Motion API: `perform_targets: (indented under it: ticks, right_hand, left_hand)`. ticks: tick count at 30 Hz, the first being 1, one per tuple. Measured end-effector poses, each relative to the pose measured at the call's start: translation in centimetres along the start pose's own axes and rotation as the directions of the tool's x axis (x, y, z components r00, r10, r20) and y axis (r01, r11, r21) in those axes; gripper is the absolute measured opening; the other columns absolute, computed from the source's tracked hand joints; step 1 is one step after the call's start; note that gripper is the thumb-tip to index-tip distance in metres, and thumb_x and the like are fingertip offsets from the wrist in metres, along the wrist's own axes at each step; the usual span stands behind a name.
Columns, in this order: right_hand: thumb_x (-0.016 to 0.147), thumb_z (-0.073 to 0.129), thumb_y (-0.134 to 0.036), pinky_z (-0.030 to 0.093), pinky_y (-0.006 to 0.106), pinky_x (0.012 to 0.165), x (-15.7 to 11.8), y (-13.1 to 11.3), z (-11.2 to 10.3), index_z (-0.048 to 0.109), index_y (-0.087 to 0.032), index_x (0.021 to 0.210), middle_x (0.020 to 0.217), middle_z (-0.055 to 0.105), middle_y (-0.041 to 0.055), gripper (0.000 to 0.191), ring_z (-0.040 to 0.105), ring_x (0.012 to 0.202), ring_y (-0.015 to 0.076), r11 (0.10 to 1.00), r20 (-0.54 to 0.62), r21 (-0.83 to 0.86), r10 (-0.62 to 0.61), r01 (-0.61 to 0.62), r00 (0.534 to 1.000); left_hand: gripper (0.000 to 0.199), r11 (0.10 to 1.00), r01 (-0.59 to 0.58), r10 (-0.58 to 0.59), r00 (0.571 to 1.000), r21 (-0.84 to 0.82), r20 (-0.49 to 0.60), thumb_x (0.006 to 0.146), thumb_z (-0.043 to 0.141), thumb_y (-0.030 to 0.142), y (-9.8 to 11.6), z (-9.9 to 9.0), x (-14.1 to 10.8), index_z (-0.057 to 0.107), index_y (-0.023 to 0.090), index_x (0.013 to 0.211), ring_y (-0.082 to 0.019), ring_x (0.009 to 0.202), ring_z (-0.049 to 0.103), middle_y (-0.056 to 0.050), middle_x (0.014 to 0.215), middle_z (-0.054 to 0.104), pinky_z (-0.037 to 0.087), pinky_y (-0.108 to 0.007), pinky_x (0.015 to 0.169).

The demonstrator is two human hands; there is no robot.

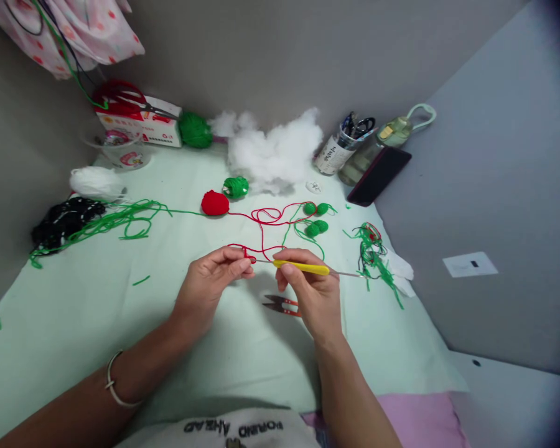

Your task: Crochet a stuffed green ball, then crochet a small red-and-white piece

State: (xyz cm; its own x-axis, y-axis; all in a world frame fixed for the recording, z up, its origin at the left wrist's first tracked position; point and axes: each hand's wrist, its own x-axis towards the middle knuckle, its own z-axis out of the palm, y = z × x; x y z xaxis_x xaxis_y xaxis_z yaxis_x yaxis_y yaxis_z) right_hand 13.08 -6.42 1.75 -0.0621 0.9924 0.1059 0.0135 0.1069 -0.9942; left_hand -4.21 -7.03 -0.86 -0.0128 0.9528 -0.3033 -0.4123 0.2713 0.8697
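My right hand (310, 283) is closed around the yellow handle of a crochet hook (303, 267), whose thin metal shaft points left. Opposite it, my left hand (217, 277) pinches a small red yarn piece (248, 255) between thumb and fingers. The hook's tip meets the red yarn there; the exact stitch is too small to make out. Loose red yarn (262, 233) loops across the cloth behind my hands, near a red yarn ball (214, 203). Below my right hand lie thread snips (282, 305) with orange handles, partly hidden by that hand.
Small green crocheted pieces (316, 228) lie behind my right hand. White stuffing (275, 149) is heaped at the back, beside a green yarn ball (196, 129). Yarn scraps (376, 255) are on the right, near a leaning phone (379, 176). Black yarn (65, 224) lies at left.
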Motion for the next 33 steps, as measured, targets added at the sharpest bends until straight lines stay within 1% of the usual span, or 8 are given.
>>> perform_targets:
  ticks: [4, 9, 15, 18, 21, 27, 30, 33]
  right_hand:
    - [0.091, 0.073, -0.029, 0.051, 0.028, 0.060, -0.3, 0.0, -0.1, 0.077, -0.024, 0.091, 0.077, 0.068, -0.0009, 0.007, 0.063, 0.062, 0.0122, 1.000, 0.053, 0.017, -0.006, 0.005, 0.999]
    - [0.097, 0.060, -0.019, 0.049, 0.031, 0.069, -1.3, -0.1, 0.5, 0.069, -0.022, 0.092, 0.080, 0.065, 0.0010, 0.011, 0.060, 0.075, 0.0150, 0.926, 0.052, -0.277, -0.253, 0.258, 0.966]
    - [0.093, 0.055, -0.005, 0.056, 0.034, 0.071, -2.0, 1.3, 1.2, 0.058, -0.016, 0.131, 0.101, 0.072, 0.0126, 0.040, 0.065, 0.089, 0.0223, 0.489, 0.307, -0.572, -0.617, 0.659, 0.725]
    - [0.092, 0.056, -0.005, 0.057, 0.033, 0.069, -1.9, 2.1, 1.1, 0.056, -0.017, 0.139, 0.104, 0.073, 0.0132, 0.048, 0.067, 0.086, 0.0223, 0.348, 0.374, -0.653, -0.624, 0.672, 0.686]
    - [0.095, 0.054, -0.006, 0.059, 0.032, 0.070, -1.7, 2.3, 1.1, 0.059, -0.027, 0.139, 0.108, 0.072, 0.0101, 0.049, 0.069, 0.089, 0.0208, 0.419, 0.332, -0.644, -0.601, 0.640, 0.727]
    - [0.099, 0.054, -0.010, 0.059, 0.036, 0.078, -1.3, 1.2, 1.0, 0.071, -0.026, 0.117, 0.102, 0.073, 0.0060, 0.029, 0.069, 0.091, 0.0190, 0.850, 0.096, -0.303, -0.423, 0.432, 0.901]
    - [0.100, 0.052, -0.012, 0.056, 0.036, 0.074, -1.4, 0.6, 0.7, 0.072, -0.024, 0.110, 0.096, 0.073, 0.0050, 0.025, 0.067, 0.084, 0.0185, 0.878, 0.041, -0.257, -0.407, 0.403, 0.912]
    - [0.098, 0.052, -0.009, 0.056, 0.034, 0.072, -1.7, 0.6, 0.6, 0.070, -0.022, 0.112, 0.096, 0.073, 0.0060, 0.026, 0.066, 0.085, 0.0186, 0.815, 0.116, -0.321, -0.472, 0.483, 0.874]
  left_hand:
    - [0.018, 1.000, 0.022, -0.022, 1.000, 0.004, 0.003, 0.078, 0.085, 0.034, 0.0, 0.1, 0.0, 0.074, 0.020, 0.079, -0.010, 0.074, 0.070, 0.004, 0.075, 0.070, 0.055, -0.021, 0.078]
    - [0.020, 0.999, 0.023, -0.024, 0.999, 0.030, 0.031, 0.080, 0.084, 0.035, 0.0, 0.1, 0.1, 0.073, 0.019, 0.079, -0.012, 0.077, 0.070, 0.003, 0.078, 0.070, 0.055, -0.023, 0.082]
    - [0.019, 0.999, 0.012, -0.015, 0.997, 0.032, 0.076, 0.083, 0.082, 0.034, 0.0, -0.1, 0.1, 0.071, 0.019, 0.078, -0.011, 0.077, 0.066, 0.003, 0.076, 0.068, 0.054, -0.022, 0.081]
    - [0.016, 1.000, 0.005, -0.005, 0.993, 0.004, 0.121, 0.085, 0.079, 0.031, 0.1, -0.2, 0.0, 0.070, 0.019, 0.078, -0.010, 0.076, 0.065, 0.004, 0.076, 0.068, 0.052, -0.019, 0.078]
    - [0.014, 0.998, 0.042, -0.034, 0.978, -0.037, 0.207, 0.087, 0.077, 0.029, 0.3, -0.2, -0.1, 0.071, 0.019, 0.079, -0.011, 0.079, 0.065, 0.002, 0.078, 0.069, 0.053, -0.020, 0.080]
    - [0.017, 0.992, 0.127, -0.120, 0.959, -0.010, 0.259, 0.084, 0.079, 0.033, 0.9, -0.3, 0.0, 0.074, 0.018, 0.080, -0.014, 0.086, 0.067, 0.000, 0.085, 0.069, 0.055, -0.027, 0.089]
    - [0.017, 0.993, 0.118, -0.116, 0.971, 0.001, 0.208, 0.084, 0.080, 0.034, 1.0, -0.3, -0.1, 0.073, 0.018, 0.080, -0.015, 0.088, 0.067, 0.000, 0.088, 0.070, 0.055, -0.027, 0.090]
    - [0.018, 0.996, 0.088, -0.087, 0.981, -0.001, 0.173, 0.085, 0.079, 0.035, 0.9, -0.3, -0.1, 0.072, 0.019, 0.081, -0.014, 0.086, 0.068, 0.001, 0.084, 0.070, 0.054, -0.025, 0.089]
